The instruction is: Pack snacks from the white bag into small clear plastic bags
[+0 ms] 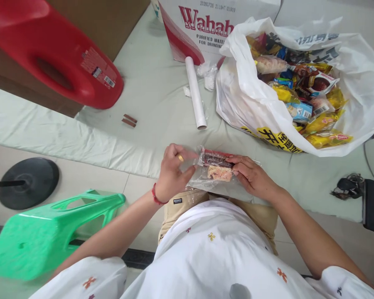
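Near the table's front edge, a dark snack bar in clear and red wrapping (216, 158) lies beside a pale, reddish-speckled snack piece (220, 173), both on clear plastic film (199, 179). My right hand (252, 174) rests its fingertips on the right end of the two snacks, pressing or gripping them. To their left is my left hand (174, 168), thumb and fingers apart in a curve, close to the film's left edge; no object shows between its fingers.
A white bag of packaged snacks (239, 99) stands at the right, with a Wahaha carton (180, 31) behind. A white roll (195, 93) lies mid-table. Two brown strips (129, 121) and a red jug (90, 79) are left. A green stool (34, 236) stands on the floor.
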`<state>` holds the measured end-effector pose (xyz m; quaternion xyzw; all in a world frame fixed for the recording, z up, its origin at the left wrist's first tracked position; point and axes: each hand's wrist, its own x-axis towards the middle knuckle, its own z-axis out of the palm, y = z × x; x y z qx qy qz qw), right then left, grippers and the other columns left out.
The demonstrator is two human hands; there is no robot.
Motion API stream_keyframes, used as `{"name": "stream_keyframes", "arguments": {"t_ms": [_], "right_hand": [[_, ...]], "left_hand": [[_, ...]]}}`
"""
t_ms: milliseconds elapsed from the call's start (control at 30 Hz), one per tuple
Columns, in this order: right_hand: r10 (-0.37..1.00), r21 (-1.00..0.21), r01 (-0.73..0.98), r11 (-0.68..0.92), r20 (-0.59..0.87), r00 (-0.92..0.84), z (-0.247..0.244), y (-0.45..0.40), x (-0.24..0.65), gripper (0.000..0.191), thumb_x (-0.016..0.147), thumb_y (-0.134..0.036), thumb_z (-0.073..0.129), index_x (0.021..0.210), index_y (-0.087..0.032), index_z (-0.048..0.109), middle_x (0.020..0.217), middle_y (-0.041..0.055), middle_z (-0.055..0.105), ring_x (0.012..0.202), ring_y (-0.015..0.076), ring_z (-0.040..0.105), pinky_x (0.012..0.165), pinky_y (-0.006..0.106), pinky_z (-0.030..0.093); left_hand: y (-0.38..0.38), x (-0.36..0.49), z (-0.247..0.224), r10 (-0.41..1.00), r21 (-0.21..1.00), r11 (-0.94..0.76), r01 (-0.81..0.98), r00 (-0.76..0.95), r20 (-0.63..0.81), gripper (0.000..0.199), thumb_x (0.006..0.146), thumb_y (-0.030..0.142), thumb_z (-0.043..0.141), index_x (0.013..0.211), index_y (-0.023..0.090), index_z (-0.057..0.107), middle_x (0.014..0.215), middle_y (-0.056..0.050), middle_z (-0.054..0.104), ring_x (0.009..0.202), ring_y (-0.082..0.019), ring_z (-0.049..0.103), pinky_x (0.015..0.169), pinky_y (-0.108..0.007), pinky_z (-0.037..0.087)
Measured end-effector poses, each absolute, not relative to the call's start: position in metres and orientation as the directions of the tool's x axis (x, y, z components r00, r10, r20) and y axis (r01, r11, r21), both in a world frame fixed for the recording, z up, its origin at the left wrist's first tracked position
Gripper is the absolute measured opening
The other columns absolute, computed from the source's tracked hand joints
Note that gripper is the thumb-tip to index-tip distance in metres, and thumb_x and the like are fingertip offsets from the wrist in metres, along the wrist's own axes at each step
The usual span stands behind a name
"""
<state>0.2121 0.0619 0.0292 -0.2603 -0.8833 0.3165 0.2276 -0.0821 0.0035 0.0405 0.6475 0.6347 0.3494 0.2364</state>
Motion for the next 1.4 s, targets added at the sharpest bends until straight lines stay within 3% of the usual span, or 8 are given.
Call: {"name": "stream_keyframes", "arguments": {"t_ms": [300,433,733,967,1100,1167,1267,1400], "right_hand": [[0.59,-0.656,0.3,0.692,0.275,-0.759,0.027,0.061,0.211,0.016,0.105,-0.015,0.046,0.111,-0.026,0.056,0.137,0.0129,0.067,0.13,0.0277,0.062,0.102,0.055,0.058],[0.592,-0.647,0.307,0.698,0.28,-0.756,0.027,0.06,0.212,0.018,0.105,-0.015,0.046,0.114,-0.026,0.057,0.138,0.0129,0.067,0.13,0.0278,0.062,0.101,0.054,0.058],[0.599,-0.674,0.298,0.676,0.267,-0.755,0.027,0.061,0.212,0.017,0.103,-0.014,0.047,0.108,-0.026,0.057,0.138,0.0126,0.067,0.131,0.0276,0.062,0.105,0.055,0.057],[0.605,-0.673,0.306,0.673,0.265,-0.75,0.026,0.06,0.212,0.019,0.103,-0.014,0.046,0.111,-0.027,0.058,0.14,0.0126,0.067,0.131,0.0273,0.064,0.105,0.055,0.058],[0.605,-0.67,0.307,0.675,0.266,-0.75,0.028,0.06,0.211,0.018,0.104,-0.014,0.047,0.111,-0.026,0.058,0.139,0.0134,0.067,0.135,0.0279,0.061,0.105,0.055,0.057],[0.609,-0.676,0.311,0.668,0.257,-0.75,0.029,0.061,0.211,0.018,0.104,-0.015,0.047,0.111,-0.026,0.059,0.139,0.0129,0.068,0.134,0.0281,0.062,0.105,0.055,0.057],[0.619,-0.68,0.326,0.657,0.239,-0.748,0.029,0.061,0.211,0.019,0.104,-0.017,0.047,0.111,-0.026,0.062,0.139,0.0125,0.068,0.132,0.028,0.063,0.107,0.055,0.057],[0.608,-0.674,0.31,0.671,0.26,-0.75,0.028,0.06,0.211,0.022,0.105,-0.019,0.046,0.118,-0.027,0.062,0.138,0.0127,0.068,0.134,0.0277,0.061,0.109,0.056,0.056]], "left_hand": [[0.011,-0.079,0.018,0.992,0.729,0.106,0.677,-0.12,-0.034,0.043,0.102,0.042,0.049,0.075,0.024,0.077,0.073,-0.003,0.056,0.08,-0.02,0.055,0.086,-0.04,0.047],[0.009,-0.062,0.018,0.984,0.724,0.141,0.675,-0.174,-0.029,0.036,0.09,0.054,0.07,0.074,0.022,0.075,0.077,-0.003,0.059,0.082,-0.021,0.054,0.082,-0.038,0.046],[-0.011,-0.078,0.035,0.949,0.846,0.315,0.43,-0.162,-0.271,0.037,0.093,0.047,0.063,0.072,0.019,0.072,0.074,-0.001,0.056,0.067,-0.014,0.05,0.06,-0.028,0.042],[-0.031,-0.099,0.021,0.996,0.554,0.08,0.829,-0.084,-0.018,0.035,0.089,0.029,0.06,0.055,0.022,0.052,0.063,-0.002,0.053,0.067,-0.019,0.052,0.071,-0.038,0.046],[-0.06,-0.092,0.028,0.881,0.392,-0.173,0.904,-0.036,0.471,0.006,0.09,0.028,0.068,0.093,0.026,0.063,0.088,-0.006,0.068,0.087,-0.026,0.063,0.085,-0.048,0.05],[-0.074,-0.08,0.035,0.731,0.295,-0.461,0.837,0.17,0.66,0.022,0.089,0.037,0.074,0.106,0.031,0.061,0.099,-0.004,0.073,0.1,-0.027,0.067,0.098,-0.052,0.049],[-0.075,-0.057,0.047,0.584,0.169,-0.74,0.651,0.496,0.642,0.029,0.09,0.049,0.074,0.114,0.039,0.061,0.117,0.001,0.078,0.12,-0.025,0.069,0.12,-0.052,0.039],[-0.022,-0.038,0.068,0.662,0.322,-0.748,0.58,0.612,0.434,0.039,0.097,0.025,0.063,0.134,0.038,0.059,0.14,0.0,0.073,0.14,-0.02,0.061,0.131,-0.049,0.029]]}}
